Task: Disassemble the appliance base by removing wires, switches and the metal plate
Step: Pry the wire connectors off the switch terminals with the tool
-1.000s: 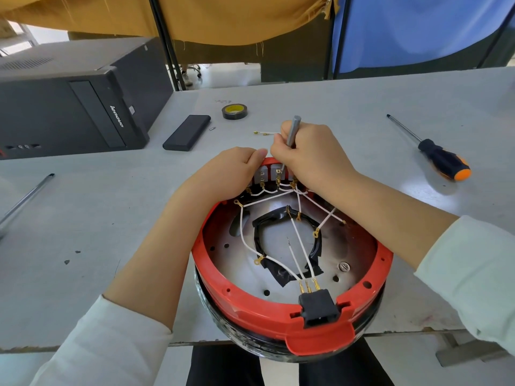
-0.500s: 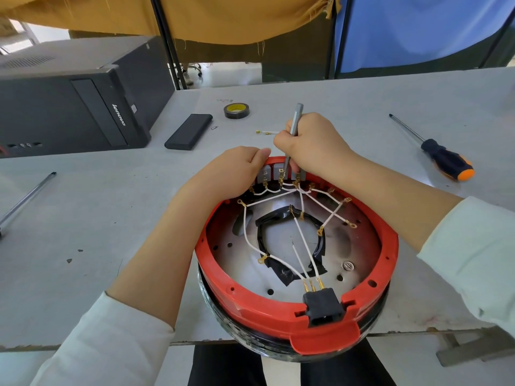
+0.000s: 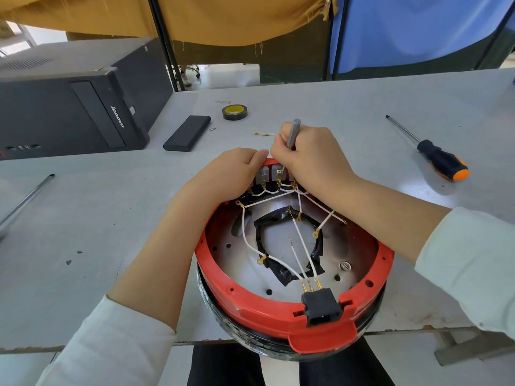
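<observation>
Here, the round red plastic appliance base (image 3: pixel 292 274) sits at the desk's (image 3: pixel 97 218) near edge, left hand (image 3: pixel 228 176) gripping its far rim, right hand (image 3: pixel 309 160) fisted around a slim grey metal tool (image 3: pixel 293 133) at the switches (image 3: pixel 271 174). Thin white wires (image 3: pixel 303 246) look limp; pull them by their brass terminals.

The appliance base (image 3: pixel 292 263) sits at the table's (image 3: pixel 83 218) near edge. Behind it: tape roll (image 3: pixel 234 112). Left: computer tower (image 3: pixel 69 107). Right: screwdriver (image 3: pixel 434 154).
</observation>
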